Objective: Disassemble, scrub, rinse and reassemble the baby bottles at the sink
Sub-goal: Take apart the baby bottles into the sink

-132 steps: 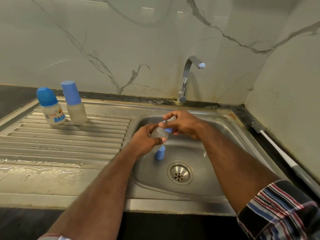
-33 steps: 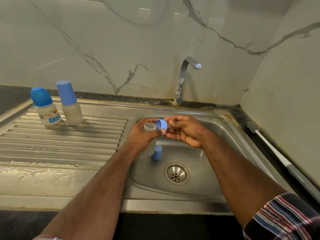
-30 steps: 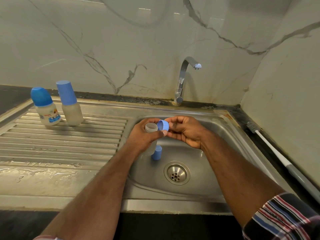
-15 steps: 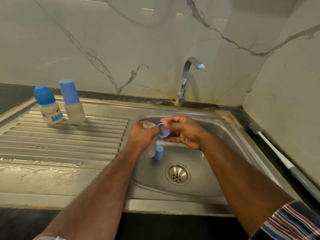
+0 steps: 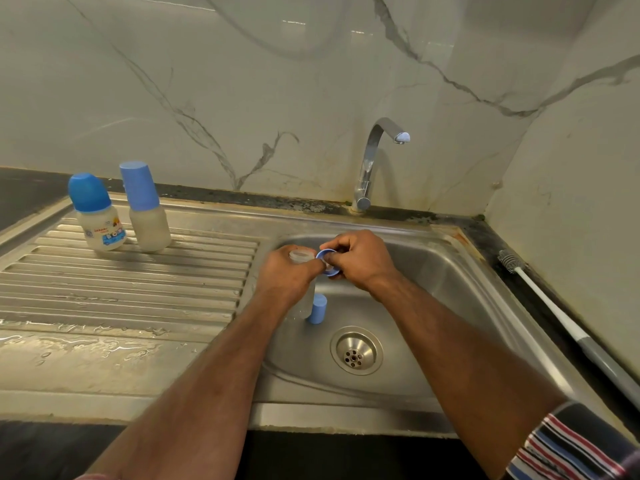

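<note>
Over the left part of the steel sink [image 5: 446, 271], my left hand [image 5: 285, 275] grips an open, cloudy baby bottle [image 5: 300, 255] held upright, its mouth uncovered. My right hand [image 5: 356, 259] pinches a blue collar ring [image 5: 326, 261] right beside the bottle's mouth; what sits inside the ring is hidden by my fingers. A blue cap [image 5: 318, 309] stands on the sink floor just below my left hand. Two capped bottles stand on the drainboard at the far left: a printed one [image 5: 98, 218] with a round blue cap and a plain one [image 5: 147, 213] with a tall blue cap.
A chrome tap [image 5: 372, 161] rises behind the sink, with no water running. The drain strainer [image 5: 356, 350] lies in the sink's middle. A long-handled bottle brush [image 5: 554, 306] lies on the dark counter at the right. The ribbed drainboard [image 5: 138, 289] is wet near its front.
The blue ring has come off the bottle into my right hand, which now holds it beside the open mouth. The camera shifted slightly; the rest stayed put.
</note>
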{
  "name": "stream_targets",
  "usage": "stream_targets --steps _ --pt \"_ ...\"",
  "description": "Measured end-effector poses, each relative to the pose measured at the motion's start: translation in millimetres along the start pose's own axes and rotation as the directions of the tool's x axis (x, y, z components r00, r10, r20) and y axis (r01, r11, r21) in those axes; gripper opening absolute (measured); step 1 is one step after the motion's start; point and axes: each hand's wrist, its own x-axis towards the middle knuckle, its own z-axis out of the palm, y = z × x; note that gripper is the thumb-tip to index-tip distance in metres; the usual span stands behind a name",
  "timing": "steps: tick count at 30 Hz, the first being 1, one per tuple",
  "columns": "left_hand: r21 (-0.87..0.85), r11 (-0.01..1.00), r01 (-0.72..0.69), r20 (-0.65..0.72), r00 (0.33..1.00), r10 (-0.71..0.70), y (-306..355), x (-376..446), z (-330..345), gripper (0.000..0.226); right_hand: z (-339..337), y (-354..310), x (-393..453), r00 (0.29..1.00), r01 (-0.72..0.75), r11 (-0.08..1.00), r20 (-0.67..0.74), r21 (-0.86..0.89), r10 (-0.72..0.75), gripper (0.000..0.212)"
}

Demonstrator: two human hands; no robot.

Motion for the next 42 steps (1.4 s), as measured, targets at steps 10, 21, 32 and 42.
stream_targets --steps 10,21,32,42 --pt "0.033 0.997 0.072 -0.099 0.993 -0.069 -1.3 2.5 -2.5 0.014 9.7 -9.9 -1.1 0.999 0.034 0.991 0.042 -0.133 -0.028 0.033" --pt "0.048 0.999 0.010 -0.029 1.000 -0.008 -2.2 2.5 -1.0 0.020 5.2 -3.2 -0.4 0.999 0.002 1.000 0.041 -0.013 -0.001 0.021" --pt "-0.064 0.998 -0.002 -0.016 1.000 0.001 -5.4 3.0 -3.0 0.016 -15.9 -0.2 -6.7 0.888 -0.434 0.732 0.386 0.525 0.249 0.032" --pt "-0.007 1.000 0.017 -0.007 1.000 -0.017 -17.4 11.4 4.1 0.040 -17.0 48.6 12.2 0.867 -0.498 0.709 0.297 0.500 0.400 0.029"
